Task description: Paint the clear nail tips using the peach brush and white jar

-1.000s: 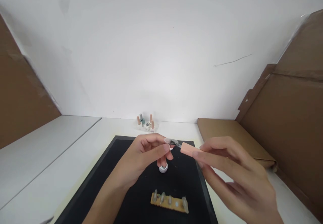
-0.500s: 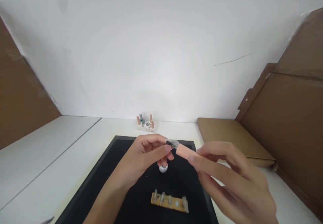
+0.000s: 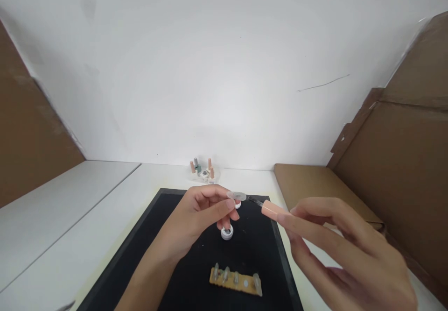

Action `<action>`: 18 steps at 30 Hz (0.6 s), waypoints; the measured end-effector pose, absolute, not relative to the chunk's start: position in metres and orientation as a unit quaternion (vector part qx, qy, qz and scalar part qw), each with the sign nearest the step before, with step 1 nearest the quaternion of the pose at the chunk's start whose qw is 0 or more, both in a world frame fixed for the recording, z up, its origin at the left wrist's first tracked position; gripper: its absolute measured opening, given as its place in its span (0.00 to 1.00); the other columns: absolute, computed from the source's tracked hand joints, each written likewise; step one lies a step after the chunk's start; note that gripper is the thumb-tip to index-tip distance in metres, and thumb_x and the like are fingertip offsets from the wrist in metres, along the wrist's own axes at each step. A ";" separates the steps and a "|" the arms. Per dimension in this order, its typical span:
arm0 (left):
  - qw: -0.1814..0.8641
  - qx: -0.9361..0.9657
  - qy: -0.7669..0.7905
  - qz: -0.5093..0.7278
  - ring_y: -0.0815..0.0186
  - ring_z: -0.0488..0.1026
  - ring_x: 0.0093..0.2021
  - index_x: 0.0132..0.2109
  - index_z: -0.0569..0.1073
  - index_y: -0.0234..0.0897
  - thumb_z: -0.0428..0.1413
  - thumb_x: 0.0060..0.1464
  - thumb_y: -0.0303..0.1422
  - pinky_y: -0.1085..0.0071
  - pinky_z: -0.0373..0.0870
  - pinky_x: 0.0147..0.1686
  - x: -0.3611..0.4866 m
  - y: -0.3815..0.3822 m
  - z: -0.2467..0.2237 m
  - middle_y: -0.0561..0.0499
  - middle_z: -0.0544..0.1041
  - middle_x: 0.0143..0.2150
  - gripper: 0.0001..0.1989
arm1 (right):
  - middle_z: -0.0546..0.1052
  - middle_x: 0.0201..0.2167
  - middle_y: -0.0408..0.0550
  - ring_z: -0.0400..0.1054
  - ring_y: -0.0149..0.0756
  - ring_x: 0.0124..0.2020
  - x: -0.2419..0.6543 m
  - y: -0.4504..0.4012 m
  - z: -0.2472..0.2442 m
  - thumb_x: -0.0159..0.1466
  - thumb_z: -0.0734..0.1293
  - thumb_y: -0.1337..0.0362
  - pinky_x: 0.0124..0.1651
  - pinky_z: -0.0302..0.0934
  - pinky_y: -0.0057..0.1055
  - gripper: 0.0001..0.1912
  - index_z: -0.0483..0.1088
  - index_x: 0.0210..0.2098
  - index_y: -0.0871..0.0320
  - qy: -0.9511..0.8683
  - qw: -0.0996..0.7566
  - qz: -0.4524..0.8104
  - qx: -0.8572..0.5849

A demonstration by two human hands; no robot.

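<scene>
Between the thumb and fingers of my left hand (image 3: 201,217) is a clear false nail (image 3: 237,195), its tip pointing right. My right hand (image 3: 336,241) pinches the peach cap of a nail polish brush (image 3: 272,209). The dark bristles point left and sit just right of the nail's tip, at or very near it. Below my left fingers a small white pot (image 3: 227,233) stands on the black mat (image 3: 196,273). Nearer to me lies a tan strip (image 3: 236,281) bearing several clear false nails and one bare pale spot. Part of another white round thing (image 3: 238,204) shows behind my left fingertips.
At the back, by the white wall, a clear holder (image 3: 217,176) carries several bottles with peach and grey caps. A flat cardboard box (image 3: 311,185) lies at the back right. Cardboard panels (image 3: 402,161) stand at both sides.
My right hand has drawn the brush to the right, off the false nail it overlapped before. My left hand has barely moved. The white round thing behind it now shows.
</scene>
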State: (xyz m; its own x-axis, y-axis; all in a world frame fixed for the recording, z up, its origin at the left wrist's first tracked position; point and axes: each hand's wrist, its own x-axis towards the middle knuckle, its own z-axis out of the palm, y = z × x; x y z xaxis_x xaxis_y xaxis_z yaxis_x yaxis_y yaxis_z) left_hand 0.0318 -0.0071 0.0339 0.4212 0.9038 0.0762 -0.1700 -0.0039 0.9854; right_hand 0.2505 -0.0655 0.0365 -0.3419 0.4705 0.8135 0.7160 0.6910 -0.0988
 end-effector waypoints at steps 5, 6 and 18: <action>0.624 0.577 0.312 0.426 0.76 0.71 0.23 0.32 0.80 0.36 0.63 0.54 0.34 0.80 0.67 0.26 0.034 -0.005 0.032 0.54 0.78 0.25 0.06 | 0.72 0.36 0.46 0.71 0.28 0.29 0.250 -0.061 0.035 0.62 0.63 0.78 0.31 0.67 0.27 0.20 0.71 0.50 0.53 -0.807 0.466 -0.150 -0.330; 0.625 0.578 0.308 0.424 0.76 0.71 0.23 0.32 0.80 0.36 0.63 0.54 0.34 0.80 0.67 0.26 0.034 -0.005 0.031 0.54 0.78 0.26 0.06 | 0.72 0.36 0.46 0.71 0.28 0.29 0.250 -0.061 0.035 0.63 0.63 0.77 0.30 0.67 0.27 0.18 0.72 0.48 0.54 -0.814 0.462 -0.148 -0.320; 0.635 0.569 0.306 0.423 0.76 0.70 0.22 0.32 0.81 0.36 0.63 0.54 0.34 0.80 0.67 0.25 0.032 -0.009 0.033 0.54 0.79 0.26 0.06 | 0.70 0.35 0.47 0.68 0.27 0.27 0.252 -0.064 0.036 0.62 0.62 0.80 0.28 0.64 0.28 0.21 0.72 0.50 0.56 -0.813 0.458 -0.123 -0.339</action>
